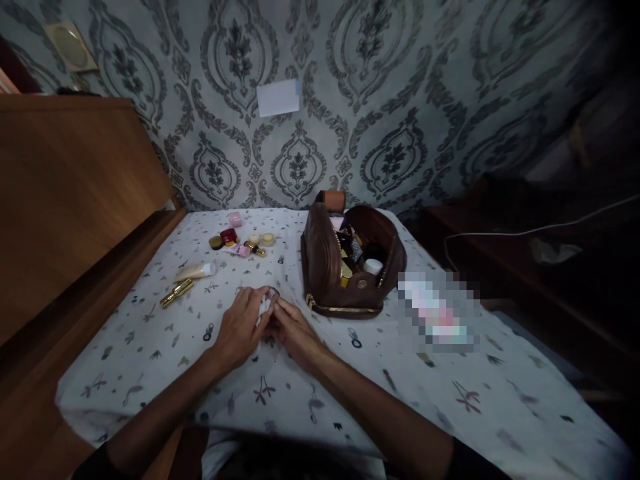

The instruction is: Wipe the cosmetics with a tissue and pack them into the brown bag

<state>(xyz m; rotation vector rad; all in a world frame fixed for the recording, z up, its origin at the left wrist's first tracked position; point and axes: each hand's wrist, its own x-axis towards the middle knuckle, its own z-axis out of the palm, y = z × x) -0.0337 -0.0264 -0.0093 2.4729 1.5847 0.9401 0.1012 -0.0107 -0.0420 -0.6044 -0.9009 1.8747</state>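
Fingers (286, 312) around whitish item (263, 306); pink tube (237, 250) (print blurred).

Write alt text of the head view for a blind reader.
A person's left hand and right hand hold a small, partly hidden pale item over a white patterned tablecloth. An open brown leather-look bag of cosmetics stands to the right; small gold, cream and red cosmetic containers lie left.

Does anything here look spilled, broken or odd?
I see nothing spilled or broken. The oddity is the pixelated patch right of the open brown bag: blocky squares hide whatever lies there. The left hand and right hand mostly cover the small item they hold, so I can't judge its condition.
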